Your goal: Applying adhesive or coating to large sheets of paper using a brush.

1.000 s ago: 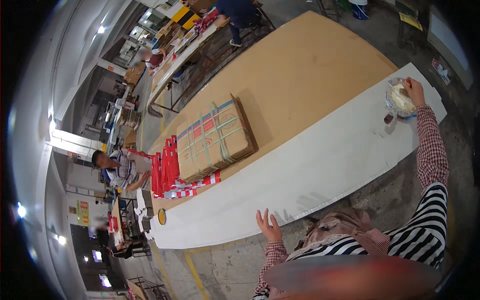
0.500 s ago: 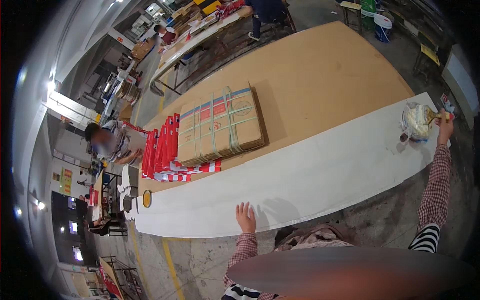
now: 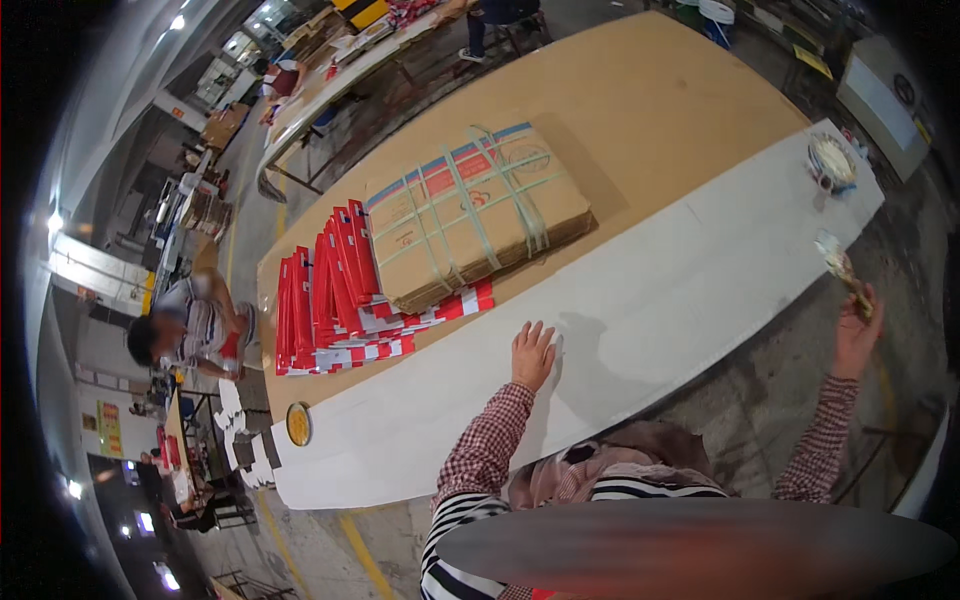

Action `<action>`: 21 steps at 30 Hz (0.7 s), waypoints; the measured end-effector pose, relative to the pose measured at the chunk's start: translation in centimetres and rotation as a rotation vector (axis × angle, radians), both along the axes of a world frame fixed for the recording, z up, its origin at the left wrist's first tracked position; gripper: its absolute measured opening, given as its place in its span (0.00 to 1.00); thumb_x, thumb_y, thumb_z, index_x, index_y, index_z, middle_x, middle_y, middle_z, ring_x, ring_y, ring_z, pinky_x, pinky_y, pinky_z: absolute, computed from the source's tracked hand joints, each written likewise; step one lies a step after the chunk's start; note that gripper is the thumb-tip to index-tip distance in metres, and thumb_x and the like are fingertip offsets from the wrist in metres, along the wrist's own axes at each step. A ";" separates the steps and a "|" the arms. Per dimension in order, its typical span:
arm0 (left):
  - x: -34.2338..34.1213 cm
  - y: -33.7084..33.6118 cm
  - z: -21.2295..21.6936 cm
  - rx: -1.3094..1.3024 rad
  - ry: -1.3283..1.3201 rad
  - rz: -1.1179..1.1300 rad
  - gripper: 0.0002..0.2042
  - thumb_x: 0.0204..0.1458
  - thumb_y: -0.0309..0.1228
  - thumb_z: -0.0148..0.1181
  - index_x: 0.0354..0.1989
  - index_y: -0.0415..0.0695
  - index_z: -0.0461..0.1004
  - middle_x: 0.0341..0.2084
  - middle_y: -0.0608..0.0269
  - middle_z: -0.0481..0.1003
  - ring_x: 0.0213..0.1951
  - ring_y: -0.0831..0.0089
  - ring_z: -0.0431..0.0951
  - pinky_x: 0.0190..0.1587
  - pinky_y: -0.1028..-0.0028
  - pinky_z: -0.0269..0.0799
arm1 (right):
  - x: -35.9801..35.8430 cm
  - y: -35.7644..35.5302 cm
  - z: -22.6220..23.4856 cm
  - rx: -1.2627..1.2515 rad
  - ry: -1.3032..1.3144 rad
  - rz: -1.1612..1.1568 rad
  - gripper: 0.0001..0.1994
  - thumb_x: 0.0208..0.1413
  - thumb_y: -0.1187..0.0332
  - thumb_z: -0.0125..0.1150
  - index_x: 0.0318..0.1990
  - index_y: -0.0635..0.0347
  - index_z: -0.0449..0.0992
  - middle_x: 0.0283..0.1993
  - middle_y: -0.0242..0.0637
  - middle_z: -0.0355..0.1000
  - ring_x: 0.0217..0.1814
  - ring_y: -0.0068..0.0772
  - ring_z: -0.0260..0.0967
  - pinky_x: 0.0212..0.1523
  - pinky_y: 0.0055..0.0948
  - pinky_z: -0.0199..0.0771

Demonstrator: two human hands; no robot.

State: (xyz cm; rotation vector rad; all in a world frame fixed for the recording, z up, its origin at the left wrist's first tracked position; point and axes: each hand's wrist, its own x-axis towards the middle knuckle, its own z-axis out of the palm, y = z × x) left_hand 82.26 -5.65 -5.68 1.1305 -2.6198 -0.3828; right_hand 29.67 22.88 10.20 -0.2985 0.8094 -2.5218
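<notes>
My right hand (image 3: 858, 328) is closed round the handle of a wide brush (image 3: 838, 265), its pale, coated bristles pointing up and away over the right edge of the white sheet. Farther off, at the sheet's far right end, stands a round tub (image 3: 832, 162) with whitish stuff on it. My left hand (image 3: 533, 357) is open with the fingers stretched out, over the middle of the long white sheet (image 3: 660, 290); whether it touches the sheet I cannot tell. Near it lie a strapped cardboard bundle (image 3: 470, 215) and fanned red-and-white packages (image 3: 335, 270).
A large brown tabletop (image 3: 660, 90) lies beneath it all. A small round dish of something yellow (image 3: 299, 424) sits at the sheet's left end. Beyond the table's left end is a co-worker in a striped shirt (image 3: 195, 325). Another long worktable (image 3: 340, 90) stands at the back.
My right hand has drawn the brush off the tub, back toward me. My left hand has moved farther over the sheet. The whole view has shifted and turned slightly.
</notes>
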 end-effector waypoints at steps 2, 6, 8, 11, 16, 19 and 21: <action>3.1 1.3 -1.3 0.001 -0.012 -0.008 0.20 0.53 0.34 0.53 0.55 0.47 0.67 0.58 0.51 0.61 0.61 0.50 0.55 0.60 0.54 0.52 | 7.6 -0.1 -0.7 -0.027 -0.034 0.031 0.19 0.62 0.58 0.50 0.46 0.69 0.70 0.44 0.43 0.70 0.39 0.32 0.69 0.41 0.28 0.75; 7.4 5.9 -1.7 0.018 -0.043 -0.001 0.22 0.54 0.38 0.50 0.57 0.46 0.64 0.62 0.48 0.55 0.64 0.47 0.50 0.63 0.52 0.45 | 20.3 0.7 -3.7 -0.035 -0.085 0.093 0.18 0.62 0.58 0.49 0.44 0.67 0.71 0.45 0.43 0.69 0.40 0.31 0.69 0.42 0.27 0.74; 9.3 7.6 -1.4 0.091 -0.059 -0.038 0.24 0.55 0.39 0.49 0.59 0.46 0.62 0.63 0.47 0.53 0.65 0.47 0.48 0.64 0.51 0.43 | 24.8 1.1 -4.4 -0.105 -0.066 0.194 0.16 0.63 0.58 0.48 0.43 0.66 0.70 0.46 0.43 0.69 0.41 0.31 0.68 0.44 0.28 0.73; 12.2 9.0 -1.9 0.132 -0.067 -0.087 0.26 0.56 0.41 0.48 0.62 0.44 0.58 0.64 0.47 0.51 0.66 0.48 0.47 0.65 0.52 0.41 | 29.9 2.3 -6.3 -0.005 -0.129 0.164 0.14 0.64 0.60 0.47 0.43 0.64 0.70 0.48 0.43 0.68 0.45 0.31 0.67 0.48 0.30 0.70; 14.7 9.0 -1.6 0.123 -0.111 -0.177 0.27 0.55 0.40 0.48 0.63 0.44 0.57 0.65 0.46 0.50 0.66 0.49 0.47 0.65 0.52 0.41 | 38.1 3.7 -4.4 0.234 -0.142 -0.062 0.10 0.64 0.65 0.46 0.41 0.61 0.70 0.49 0.42 0.68 0.47 0.29 0.65 0.50 0.29 0.67; 14.9 8.0 -2.5 0.092 -0.105 -0.260 0.28 0.55 0.41 0.49 0.63 0.44 0.56 0.65 0.46 0.49 0.66 0.49 0.47 0.64 0.51 0.40 | 41.5 4.8 -4.8 0.374 -0.050 -0.165 0.09 0.63 0.64 0.48 0.35 0.60 0.69 0.45 0.41 0.68 0.35 0.28 0.66 0.40 0.30 0.68; 15.0 8.3 -2.8 0.069 -0.070 -0.311 0.29 0.55 0.43 0.50 0.64 0.45 0.56 0.65 0.45 0.50 0.66 0.49 0.47 0.64 0.52 0.40 | 43.9 5.4 -5.8 0.410 -0.037 -0.199 0.10 0.63 0.64 0.47 0.35 0.61 0.69 0.44 0.41 0.69 0.34 0.27 0.66 0.39 0.29 0.68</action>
